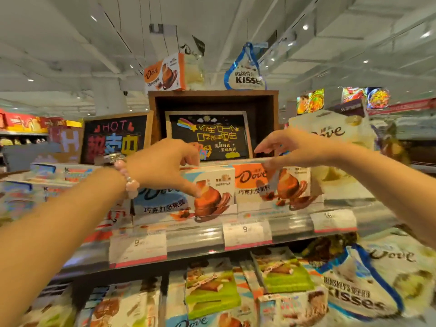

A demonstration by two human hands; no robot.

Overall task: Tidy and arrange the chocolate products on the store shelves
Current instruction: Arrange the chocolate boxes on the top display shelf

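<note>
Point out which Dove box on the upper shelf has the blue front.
The blue Dove box under the left hand; the box beside it is orange.

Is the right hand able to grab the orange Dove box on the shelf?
Probably yes. The right hand is already at the orange Dove box, thumb against its front, and nothing stands between them.

"Dove" on orange box (pixel 271 182), "KISSES" on bag (pixel 363 296)

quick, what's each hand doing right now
Left hand: pinching the top of the blue-and-white Dove box.
Right hand: open, thumb against the orange Dove box.
</note>
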